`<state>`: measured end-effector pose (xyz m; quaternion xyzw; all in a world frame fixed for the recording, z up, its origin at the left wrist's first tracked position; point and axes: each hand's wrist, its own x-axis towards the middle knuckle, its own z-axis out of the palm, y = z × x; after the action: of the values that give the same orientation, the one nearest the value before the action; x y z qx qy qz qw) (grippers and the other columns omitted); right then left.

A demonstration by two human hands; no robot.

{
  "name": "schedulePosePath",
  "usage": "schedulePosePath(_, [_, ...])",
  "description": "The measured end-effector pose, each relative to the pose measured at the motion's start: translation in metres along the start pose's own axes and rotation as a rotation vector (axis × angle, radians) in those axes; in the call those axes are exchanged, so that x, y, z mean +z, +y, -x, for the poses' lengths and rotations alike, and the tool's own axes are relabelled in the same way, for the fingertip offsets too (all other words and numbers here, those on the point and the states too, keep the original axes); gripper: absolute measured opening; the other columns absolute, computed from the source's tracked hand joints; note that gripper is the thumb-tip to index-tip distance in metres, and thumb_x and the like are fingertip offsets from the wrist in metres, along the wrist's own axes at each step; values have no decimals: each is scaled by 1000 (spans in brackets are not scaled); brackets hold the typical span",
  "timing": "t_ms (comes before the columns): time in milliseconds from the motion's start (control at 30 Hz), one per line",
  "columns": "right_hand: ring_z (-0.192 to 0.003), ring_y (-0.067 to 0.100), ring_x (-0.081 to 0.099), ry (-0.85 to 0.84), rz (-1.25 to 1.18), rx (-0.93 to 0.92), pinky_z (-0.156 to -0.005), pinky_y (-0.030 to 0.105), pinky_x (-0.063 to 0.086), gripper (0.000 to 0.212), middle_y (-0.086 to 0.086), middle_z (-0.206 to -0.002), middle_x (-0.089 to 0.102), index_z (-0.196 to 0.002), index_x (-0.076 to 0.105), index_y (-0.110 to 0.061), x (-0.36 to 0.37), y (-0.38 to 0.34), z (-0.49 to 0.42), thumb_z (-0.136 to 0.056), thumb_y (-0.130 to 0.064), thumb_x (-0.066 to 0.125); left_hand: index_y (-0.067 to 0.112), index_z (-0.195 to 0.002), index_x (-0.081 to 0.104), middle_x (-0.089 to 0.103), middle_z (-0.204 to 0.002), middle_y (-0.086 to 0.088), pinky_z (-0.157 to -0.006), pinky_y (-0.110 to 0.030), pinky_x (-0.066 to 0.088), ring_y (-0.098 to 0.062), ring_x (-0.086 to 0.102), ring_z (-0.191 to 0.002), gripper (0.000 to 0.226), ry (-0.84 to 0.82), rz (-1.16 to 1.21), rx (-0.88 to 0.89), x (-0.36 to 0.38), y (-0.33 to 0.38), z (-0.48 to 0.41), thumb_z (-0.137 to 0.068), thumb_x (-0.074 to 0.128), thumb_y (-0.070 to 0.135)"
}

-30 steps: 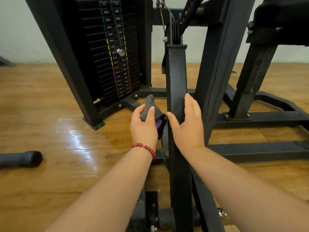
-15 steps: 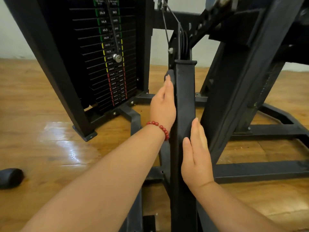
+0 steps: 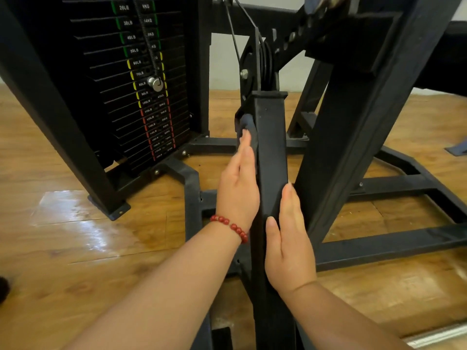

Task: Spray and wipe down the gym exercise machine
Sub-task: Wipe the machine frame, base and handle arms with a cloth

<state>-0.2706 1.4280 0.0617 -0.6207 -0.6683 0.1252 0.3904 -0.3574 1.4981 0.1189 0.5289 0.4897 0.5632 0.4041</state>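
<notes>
Gym exercise machine, upright black steel post (image 3: 271,152): stands dead ahead between the two hands, long axis running near to far and upward, its capped top at the far end below the cable pulley (image 3: 255,69).

Left hand (image 3: 238,190): flat against the post's left face, fingers extended toward the far end, pressing a dark cloth (image 3: 246,125) to the metal; cloth bunches beyond the fingertips, just short of the post's top. Red bead bracelet (image 3: 230,227) at the wrist.

Right hand (image 3: 288,243): open, palm laid on the post's right face, nearer than the left; holds nothing, appears to steady.

Judgement: left hand is the working one; wiping stroke must follow the post's length.

Outward: weight stack (image 3: 141,79) far left, slanted frame beam (image 3: 358,127) right, wooden floor (image 3: 75,248). No spray bottle in view.
</notes>
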Motion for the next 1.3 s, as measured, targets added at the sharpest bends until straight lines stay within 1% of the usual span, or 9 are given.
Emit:
schedulePosePath(133, [-138,-21,-7,17,41,9,-106,-2,0,57,-31,-151,-6,-149,-3,-33,1,1,0,-101,-35,28,35,-150,28,46,-147,-3,-101,-10,34,-16,43,-130,44,9,-16,-24,-3,7,-22,-107,23,33])
schedulePosePath(300, [-137,-21,-8,0,24,11,-106,-2,-1,57,-35,-149,-9,-147,-6,-36,1,3,2,-101,-37,26,38,-146,30,39,-148,20,-101,-4,30,0,34,-133,42,-20,14,-5,-4,-9,4,-105,25,40])
schedulePosePath(467, [-136,-23,-10,-11,27,4,-104,-3,-2,56,-32,-150,-9,-146,-8,-40,0,2,3,-97,-46,19,41,-145,33,46,-148,7,-110,-38,38,-16,45,-132,45,-66,-22,-59,-14,-11,16,-101,26,47])
schedulePosePath(633, [-133,-25,-14,-33,56,10,-103,-5,-4,52,-36,-147,-14,-142,-13,-44,-1,1,3,-97,-49,14,34,-147,36,49,-146,3,-88,0,37,-3,47,-127,45,-29,-20,-2,-6,-1,-18,-104,29,43])
schedulePosePath(733, [-137,-21,-12,-16,72,-18,-104,-4,-3,52,-39,-147,-17,-144,-14,-45,1,4,2,-101,-50,16,34,-149,31,38,-152,13,-103,0,26,21,33,-123,47,-82,-3,-46,-7,-11,15,-103,28,43])
schedulePosePath(933, [-138,-20,-9,5,70,-8,-104,-4,-1,55,-43,-147,-16,-145,-12,-46,3,5,3,-97,-51,14,34,-149,26,46,-145,-13,-107,-36,37,-26,44,-130,46,-93,-139,39,-14,-4,6,-104,25,40])
schedulePosePath(1067, [-139,-19,-7,20,57,-14,-105,-3,-1,54,-38,-149,-10,-146,-7,-42,4,6,4,-99,-48,17,17,-145,43,47,-148,-4,-102,-15,35,-5,41,-128,48,7,44,121,-6,7,-26,-104,32,38])
schedulePosePath(1167, [-140,-19,-5,21,42,-13,-107,-2,0,53,-39,-148,-9,-147,-5,-41,3,7,4,-102,-41,24,35,-148,26,26,-158,12,-107,-1,19,11,21,-138,43,-112,23,123,-4,-10,3,-105,27,37])
schedulePosePath(1300, [-140,-18,-5,27,49,-23,-107,-1,1,52,-39,-148,-9,-146,-5,-41,3,6,4,-101,-45,21,54,-135,22,36,-155,5,-116,-31,29,-5,34,-139,42,-163,-1,37,-13,-24,40,-93,24,53])
